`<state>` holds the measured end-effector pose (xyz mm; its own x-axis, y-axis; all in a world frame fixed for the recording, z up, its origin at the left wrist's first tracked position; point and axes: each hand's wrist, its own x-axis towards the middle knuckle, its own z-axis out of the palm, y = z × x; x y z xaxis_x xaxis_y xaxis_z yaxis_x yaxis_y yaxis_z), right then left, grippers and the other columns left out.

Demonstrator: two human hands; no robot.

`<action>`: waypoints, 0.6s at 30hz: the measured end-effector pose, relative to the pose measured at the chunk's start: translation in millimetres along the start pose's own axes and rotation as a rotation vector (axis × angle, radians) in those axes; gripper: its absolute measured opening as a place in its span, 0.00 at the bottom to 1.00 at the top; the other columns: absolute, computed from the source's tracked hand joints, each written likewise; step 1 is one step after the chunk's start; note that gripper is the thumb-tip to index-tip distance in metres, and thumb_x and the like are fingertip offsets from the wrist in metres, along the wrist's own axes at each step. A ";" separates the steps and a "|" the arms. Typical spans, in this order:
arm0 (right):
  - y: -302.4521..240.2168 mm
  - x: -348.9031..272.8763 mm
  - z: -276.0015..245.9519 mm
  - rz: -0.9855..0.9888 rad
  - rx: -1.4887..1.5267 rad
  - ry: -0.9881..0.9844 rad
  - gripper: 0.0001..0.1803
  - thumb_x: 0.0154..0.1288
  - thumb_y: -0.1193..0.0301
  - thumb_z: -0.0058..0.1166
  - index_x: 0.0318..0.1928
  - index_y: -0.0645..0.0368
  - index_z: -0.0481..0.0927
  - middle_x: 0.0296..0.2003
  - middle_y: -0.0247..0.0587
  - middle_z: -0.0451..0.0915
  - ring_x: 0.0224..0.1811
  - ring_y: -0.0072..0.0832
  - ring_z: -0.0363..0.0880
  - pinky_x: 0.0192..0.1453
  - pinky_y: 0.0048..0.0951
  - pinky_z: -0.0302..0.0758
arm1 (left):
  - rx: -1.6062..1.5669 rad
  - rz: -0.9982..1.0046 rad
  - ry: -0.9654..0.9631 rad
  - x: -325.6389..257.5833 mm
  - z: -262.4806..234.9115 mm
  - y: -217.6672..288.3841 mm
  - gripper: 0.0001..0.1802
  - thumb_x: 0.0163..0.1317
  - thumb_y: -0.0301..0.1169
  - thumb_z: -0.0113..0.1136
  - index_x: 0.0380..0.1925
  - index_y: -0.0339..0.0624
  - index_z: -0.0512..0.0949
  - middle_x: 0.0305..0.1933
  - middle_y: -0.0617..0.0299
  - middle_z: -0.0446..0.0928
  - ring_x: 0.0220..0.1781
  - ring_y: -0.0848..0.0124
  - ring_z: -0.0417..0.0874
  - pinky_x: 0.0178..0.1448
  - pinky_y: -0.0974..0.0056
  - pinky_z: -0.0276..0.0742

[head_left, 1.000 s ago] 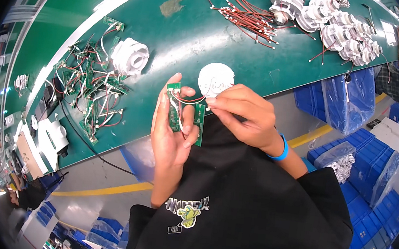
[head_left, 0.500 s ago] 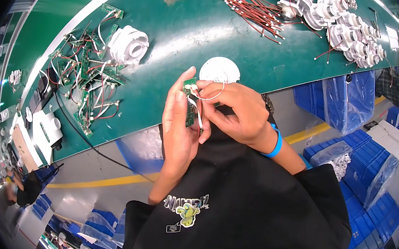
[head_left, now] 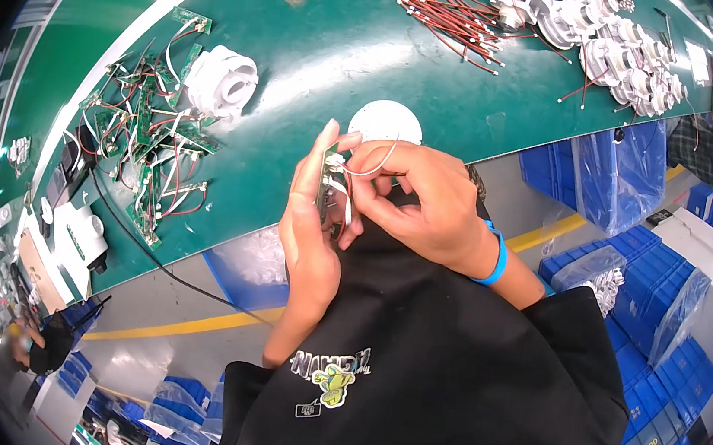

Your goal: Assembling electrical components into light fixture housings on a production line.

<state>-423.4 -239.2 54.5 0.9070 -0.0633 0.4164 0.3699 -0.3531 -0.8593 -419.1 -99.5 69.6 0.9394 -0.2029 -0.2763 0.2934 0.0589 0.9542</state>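
Held upright above the table's near edge is a slim green circuit board (head_left: 324, 186), seen almost edge-on, with white connectors and red, black and white wires. My left hand (head_left: 311, 239) is closed around it, the thumb and fingers along its sides. Close against it, my right hand (head_left: 433, 197) pinches with its fingertips at the wires by the upper connector. A thin white wire (head_left: 378, 169) loops out from there in front of the right fingers. The fingertips partly hide what they grip. Just beyond both hands lies a round white disc (head_left: 387, 121), its near edge covered by the right hand.
On the green table (head_left: 295, 142) a pile of wired circuit boards (head_left: 149, 127) lies left beside a white plastic housing (head_left: 222, 82). Red-black cables (head_left: 452, 20) and several white housings (head_left: 613, 58) lie far right. A black cable (head_left: 169, 271) crosses the near edge. Blue crates (head_left: 670, 299) stand right.
The board has turned in my left hand from showing its green face to nearly edge-on. Both hands stay close together, and the whole view has shifted slightly.
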 end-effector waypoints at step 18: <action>-9.2 2.1 0.4 0.111 0.067 0.084 0.09 0.54 0.82 0.66 0.31 0.63 0.77 0.30 0.41 0.84 0.31 0.28 0.85 0.33 0.25 0.79 | 0.107 0.065 0.009 -5.0 7.5 2.5 0.45 0.70 0.63 0.32 0.68 0.30 0.59 0.57 0.50 0.76 0.26 0.82 0.68 0.24 0.78 0.54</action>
<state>-424.8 -235.7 63.2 0.9243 -0.1771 0.3381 0.2831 -0.2762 -0.9185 -424.4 -105.6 74.2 0.9575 -0.1936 -0.2136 0.2112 -0.0331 0.9769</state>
